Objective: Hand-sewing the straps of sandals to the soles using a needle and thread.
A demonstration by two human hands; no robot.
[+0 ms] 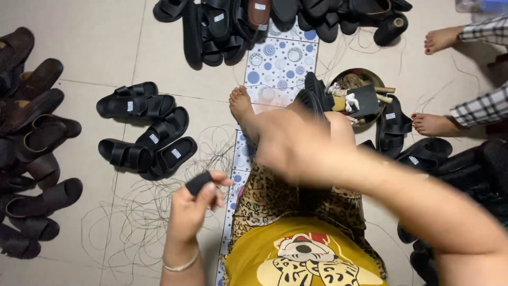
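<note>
From the head camera, the left hand [194, 204] pinches a small black strap piece [199, 182] between thumb and fingertips, held above the tangle of thin thread [137, 212] on the tiled floor [95, 32]. The right hand [288, 145] is a blur over the knee — whether it grips anything cannot be told. Black sandals [153, 140] lie left of the person's bare foot [241, 106] — a round metal bowl [365, 79] sits beyond.
</note>
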